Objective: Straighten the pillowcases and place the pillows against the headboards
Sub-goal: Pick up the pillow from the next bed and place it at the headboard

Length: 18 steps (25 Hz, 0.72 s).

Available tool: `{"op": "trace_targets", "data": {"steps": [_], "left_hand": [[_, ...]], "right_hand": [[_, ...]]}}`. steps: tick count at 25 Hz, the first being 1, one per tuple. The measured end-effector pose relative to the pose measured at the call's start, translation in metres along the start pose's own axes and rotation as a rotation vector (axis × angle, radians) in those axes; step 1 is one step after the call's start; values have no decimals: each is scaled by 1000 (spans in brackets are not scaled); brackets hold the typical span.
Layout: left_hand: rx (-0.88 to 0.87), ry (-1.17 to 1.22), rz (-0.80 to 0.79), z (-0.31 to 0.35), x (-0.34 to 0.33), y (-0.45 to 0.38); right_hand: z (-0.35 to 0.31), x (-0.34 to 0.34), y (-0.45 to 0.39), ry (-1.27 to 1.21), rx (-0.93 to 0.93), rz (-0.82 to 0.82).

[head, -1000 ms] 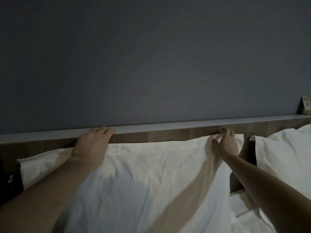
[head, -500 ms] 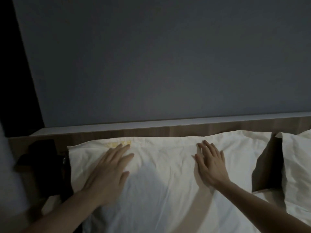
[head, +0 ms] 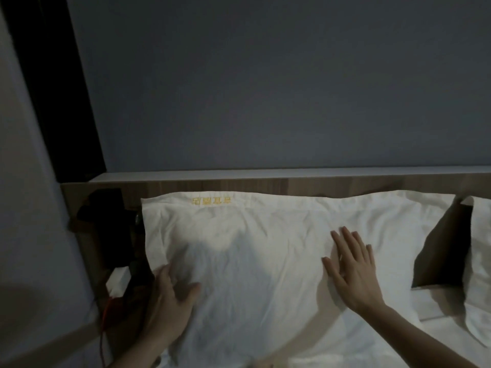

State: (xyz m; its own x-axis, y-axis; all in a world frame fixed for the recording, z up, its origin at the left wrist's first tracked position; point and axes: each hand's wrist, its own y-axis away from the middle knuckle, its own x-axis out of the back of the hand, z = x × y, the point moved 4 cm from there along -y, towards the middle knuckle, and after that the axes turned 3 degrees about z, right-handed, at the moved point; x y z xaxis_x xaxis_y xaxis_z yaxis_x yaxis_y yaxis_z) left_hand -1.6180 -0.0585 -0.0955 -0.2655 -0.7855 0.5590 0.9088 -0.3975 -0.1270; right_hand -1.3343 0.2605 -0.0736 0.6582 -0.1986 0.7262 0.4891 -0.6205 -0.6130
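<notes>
A white pillow (head: 265, 240) with yellow embroidered lettering near its top edge leans against the wooden headboard (head: 305, 185). My right hand (head: 353, 266) lies flat on the pillow's right half, fingers spread. Down at the lower left edge of the pillow rests my left hand (head: 170, 298), blurred, fingers apart and holding nothing. A second white pillow (head: 481, 261) shows at the right edge, also against the headboard.
A grey wall rises above the headboard's pale top ledge (head: 265, 172). Left of the pillow sit dark objects (head: 111, 229), a small white box (head: 118, 284) and a red cord (head: 105, 314). White bedsheet (head: 430, 306) lies between the pillows.
Both hands left the pillow's top edge and slid down its front, palms flat. My left hand moved to the lower left edge. The view shifted left and down.
</notes>
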Motion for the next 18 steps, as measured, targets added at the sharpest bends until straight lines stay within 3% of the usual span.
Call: {"op": "trace_targets", "data": {"steps": [2, 9, 13, 15, 18], "left_hand": [[97, 24, -52, 4, -7, -6], [-136, 10, 28, 35, 3, -12], [-9, 130, 71, 34, 8, -11], [65, -45, 5, 21, 1, -5], [-114, -371, 7, 17, -13, -2]], "right_hand": [[-1, -1, -6, -4, -6, 28], [-9, 8, -47, -291, -99, 182], [-11, 8, -42, -332, -128, 188], [-10, 5, -42, -291, -140, 160], [-13, 5, -45, -293, -148, 148]]}}
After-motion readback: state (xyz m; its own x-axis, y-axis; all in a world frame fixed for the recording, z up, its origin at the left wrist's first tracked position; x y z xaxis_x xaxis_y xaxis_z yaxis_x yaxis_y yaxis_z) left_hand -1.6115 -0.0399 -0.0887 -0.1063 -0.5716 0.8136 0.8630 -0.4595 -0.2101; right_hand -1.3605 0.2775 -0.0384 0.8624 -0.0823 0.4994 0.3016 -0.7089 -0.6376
